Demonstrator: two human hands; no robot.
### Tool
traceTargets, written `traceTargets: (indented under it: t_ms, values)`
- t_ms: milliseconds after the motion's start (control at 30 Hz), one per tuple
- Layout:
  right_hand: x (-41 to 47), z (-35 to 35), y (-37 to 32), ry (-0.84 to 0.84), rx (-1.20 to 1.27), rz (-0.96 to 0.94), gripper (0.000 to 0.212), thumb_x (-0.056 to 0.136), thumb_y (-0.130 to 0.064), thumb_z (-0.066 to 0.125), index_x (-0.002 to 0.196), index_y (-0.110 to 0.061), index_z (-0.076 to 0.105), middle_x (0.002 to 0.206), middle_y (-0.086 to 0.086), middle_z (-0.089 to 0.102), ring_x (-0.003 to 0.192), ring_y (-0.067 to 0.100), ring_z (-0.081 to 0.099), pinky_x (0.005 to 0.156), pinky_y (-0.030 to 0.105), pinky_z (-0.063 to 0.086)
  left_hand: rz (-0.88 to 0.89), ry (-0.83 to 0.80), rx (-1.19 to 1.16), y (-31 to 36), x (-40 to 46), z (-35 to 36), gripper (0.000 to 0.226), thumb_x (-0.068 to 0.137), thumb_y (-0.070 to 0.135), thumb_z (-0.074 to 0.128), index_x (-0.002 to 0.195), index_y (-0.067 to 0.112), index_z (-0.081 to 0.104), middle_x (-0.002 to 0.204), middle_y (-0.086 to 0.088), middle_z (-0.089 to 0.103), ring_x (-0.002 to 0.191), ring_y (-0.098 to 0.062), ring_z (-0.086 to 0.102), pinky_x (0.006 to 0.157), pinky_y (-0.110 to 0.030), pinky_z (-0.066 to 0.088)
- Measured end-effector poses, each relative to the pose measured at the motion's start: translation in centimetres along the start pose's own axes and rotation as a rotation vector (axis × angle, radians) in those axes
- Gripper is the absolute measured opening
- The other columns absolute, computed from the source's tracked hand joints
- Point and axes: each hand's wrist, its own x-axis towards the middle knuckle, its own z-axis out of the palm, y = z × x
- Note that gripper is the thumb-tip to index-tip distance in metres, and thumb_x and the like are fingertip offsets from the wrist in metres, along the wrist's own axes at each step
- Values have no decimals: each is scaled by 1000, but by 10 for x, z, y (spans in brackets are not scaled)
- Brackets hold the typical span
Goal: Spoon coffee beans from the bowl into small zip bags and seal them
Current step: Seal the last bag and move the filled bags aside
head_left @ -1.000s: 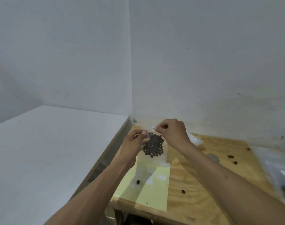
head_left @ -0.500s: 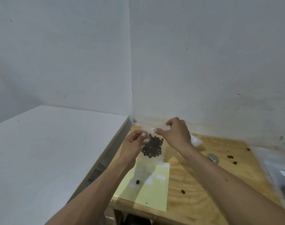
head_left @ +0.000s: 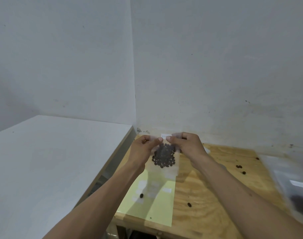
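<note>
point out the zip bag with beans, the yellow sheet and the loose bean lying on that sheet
zip bag (head_left: pixel 164 158): head view, on the bean cluster showing through the plastic
yellow sheet (head_left: pixel 157 209): head view, on a bare middle part
loose bean (head_left: pixel 141 195): head view, on its centre

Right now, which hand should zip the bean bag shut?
Probably the right hand: its thumb and finger pinch the zip bag at mid-top, free to slide along. The left hand holds the bag's left top corner, steadying it.

Bare workroom corner, plywood table (head_left: pixel 207 195), white counter (head_left: pixel 52 161), scuffed walls (head_left: pixel 207 66)
</note>
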Motion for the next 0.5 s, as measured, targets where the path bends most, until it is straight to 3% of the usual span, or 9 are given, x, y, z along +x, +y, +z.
traceTargets:
  t_ms: [67,167,300,400,500]
  values:
    - [-1,-6,1,-7,-5,-3,22,83,-24,84,95,-6,76,79,3,73,59,9,63,69,29,54,-1,21,-8,0,0,8,20,78,19,86,82,10,69,91,-16,77,85,-27,73,84,-37,57]
    - [-2,-14,3,35,-16,-1,15,89,-24,76,90,-9,79,80,4,77,71,17,71,75,34,57,-7,70,7,-1,-2,22,15,80,14,83,81,8,69,73,-5,71,70,-18,66,73,-32,49]
    - [-2,-27,9,102,-71,-14,23,94,-26,65,87,-5,75,91,14,76,90,32,72,81,38,56,-44,96,-64,-3,-4,42,22,79,8,83,91,-5,69,75,-7,71,68,-19,67,68,-30,51]
    - [-10,-40,15,76,-101,3,18,94,-29,66,110,-19,67,102,2,73,93,20,72,89,42,58,-73,119,-111,-4,-3,56,18,80,8,83,91,0,70,76,-5,72,66,-16,67,59,-23,52]
    - [-18,-57,22,108,-108,-30,29,94,-23,71,121,-20,62,108,4,72,92,19,72,86,39,59,-56,80,-93,-4,-3,68,30,84,9,80,110,0,68,91,-10,74,80,-24,70,71,-30,56]
